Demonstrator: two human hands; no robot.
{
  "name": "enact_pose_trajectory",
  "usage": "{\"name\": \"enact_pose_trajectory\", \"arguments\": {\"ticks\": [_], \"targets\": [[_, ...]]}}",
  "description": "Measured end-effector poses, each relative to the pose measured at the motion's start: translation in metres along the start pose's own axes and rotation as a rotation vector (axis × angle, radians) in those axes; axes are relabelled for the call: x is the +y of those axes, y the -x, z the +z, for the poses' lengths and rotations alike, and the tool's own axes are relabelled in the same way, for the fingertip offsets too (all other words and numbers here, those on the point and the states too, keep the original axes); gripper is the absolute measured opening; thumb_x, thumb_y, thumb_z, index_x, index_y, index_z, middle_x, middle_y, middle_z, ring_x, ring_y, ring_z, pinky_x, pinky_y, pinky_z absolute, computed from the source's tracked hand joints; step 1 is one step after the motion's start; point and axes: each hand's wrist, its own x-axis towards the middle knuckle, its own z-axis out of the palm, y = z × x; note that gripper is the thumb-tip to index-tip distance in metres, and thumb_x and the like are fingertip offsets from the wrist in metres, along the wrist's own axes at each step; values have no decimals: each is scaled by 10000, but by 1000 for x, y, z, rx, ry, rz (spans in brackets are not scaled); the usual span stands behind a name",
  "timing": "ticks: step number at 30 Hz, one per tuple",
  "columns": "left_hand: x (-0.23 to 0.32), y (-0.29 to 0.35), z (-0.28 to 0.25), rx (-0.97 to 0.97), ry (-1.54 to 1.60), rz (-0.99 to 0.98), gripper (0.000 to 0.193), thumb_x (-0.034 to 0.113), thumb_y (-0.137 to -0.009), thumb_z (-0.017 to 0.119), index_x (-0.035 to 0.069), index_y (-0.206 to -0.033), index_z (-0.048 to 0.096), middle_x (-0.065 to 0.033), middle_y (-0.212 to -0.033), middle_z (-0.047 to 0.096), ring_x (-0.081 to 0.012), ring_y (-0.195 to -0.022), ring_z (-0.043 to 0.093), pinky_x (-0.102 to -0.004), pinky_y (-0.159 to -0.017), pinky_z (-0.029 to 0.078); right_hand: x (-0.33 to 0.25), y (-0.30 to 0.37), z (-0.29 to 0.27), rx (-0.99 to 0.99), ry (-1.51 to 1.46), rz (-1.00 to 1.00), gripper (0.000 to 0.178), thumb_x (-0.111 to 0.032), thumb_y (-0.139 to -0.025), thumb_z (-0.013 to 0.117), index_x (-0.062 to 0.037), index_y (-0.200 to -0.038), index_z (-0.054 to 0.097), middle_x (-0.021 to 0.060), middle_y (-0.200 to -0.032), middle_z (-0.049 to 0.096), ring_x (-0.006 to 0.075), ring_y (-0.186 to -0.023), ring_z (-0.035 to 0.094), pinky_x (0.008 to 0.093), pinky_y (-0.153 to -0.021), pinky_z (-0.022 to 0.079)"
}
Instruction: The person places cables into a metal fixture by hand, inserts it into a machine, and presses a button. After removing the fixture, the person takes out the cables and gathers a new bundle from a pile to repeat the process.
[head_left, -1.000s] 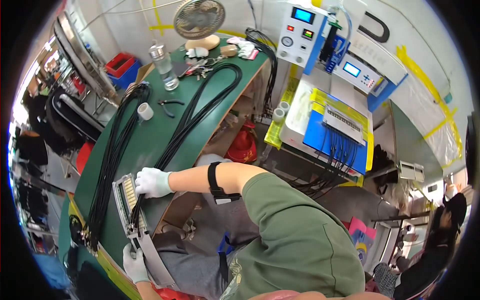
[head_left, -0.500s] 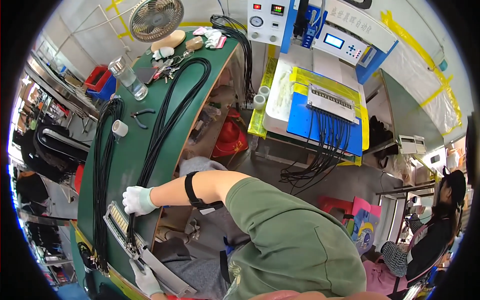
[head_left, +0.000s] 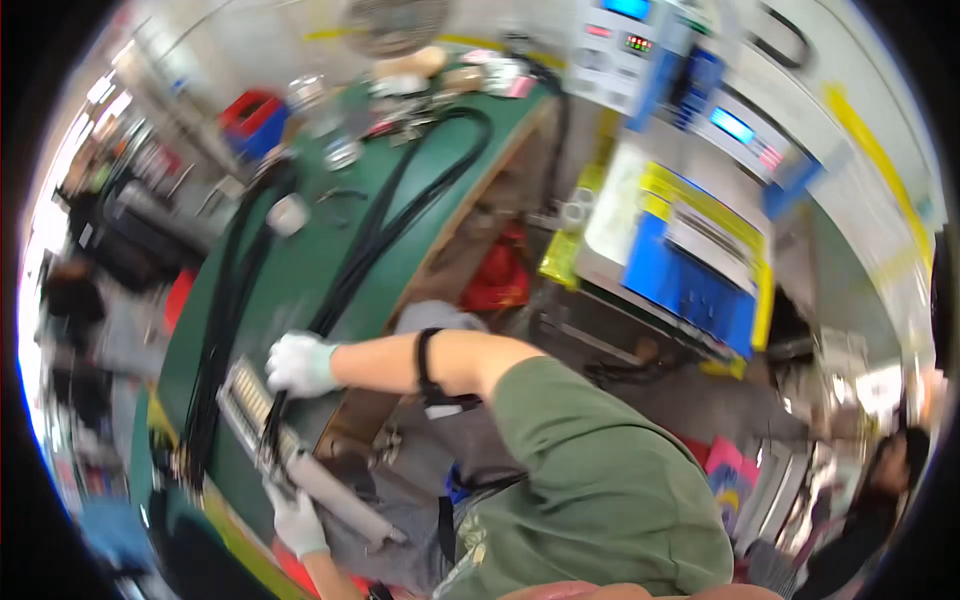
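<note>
A long metal fixture [head_left: 340,497] with a row of pale slots lies slantwise over the near edge of the green table, its near end above my lap. My right hand [head_left: 300,365], in a white glove, is closed around a bundle of black cables [head_left: 350,275] just beside the slotted part. The bundle loops far up the table, and its near ends reach the fixture. At the fixture's lower side my left hand [head_left: 298,522], also gloved, grips the edge near the cable ends, thumb and fingers at the metal. Blur hides the exact fingertip contact.
A second cable bundle [head_left: 225,320] lies to the left. Farther up the table are a white roll [head_left: 287,215], pliers [head_left: 342,194], a clear bottle [head_left: 340,150] and a fan [head_left: 398,22]. A machine with a blue plate [head_left: 690,285] stands right; a seated person [head_left: 870,520] is at the far right.
The whole view has shifted, so the table and machine sit farther right, and it is blurred. Both hands stay at the fixture, the right still around the cables.
</note>
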Motion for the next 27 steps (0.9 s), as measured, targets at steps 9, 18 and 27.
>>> {"name": "enact_pose_trajectory", "arguments": {"ticks": [9,18,27], "targets": [[23,19,10,-84,112,-153,903,352,-866,684,86,-1590,214,-154,-738,672,-376,-729,674,-491,-694,522,9,-4,-19,35,-145,67,193,-231,-755,785,-152,-904,692,56,-860,655,301,-864,626,430,-760,519],[6,11,-4,226,199,-32,602,265,-799,797,76,-1341,614,-105,-1033,641,-260,-886,649,-377,-792,537,-3,-7,-23,-187,-102,91,484,-383,-751,802,-157,-1165,694,70,-1046,706,297,-1055,620,413,-935,486],[-6,-35,22,416,268,200,493,300,-877,706,56,-1299,636,-150,-1234,647,-341,-1177,583,-433,-1042,449,11,-51,-20,-319,-460,422,380,-351,-849,727,-65,-1099,729,156,-1025,725,320,-982,669,383,-877,513]]}}
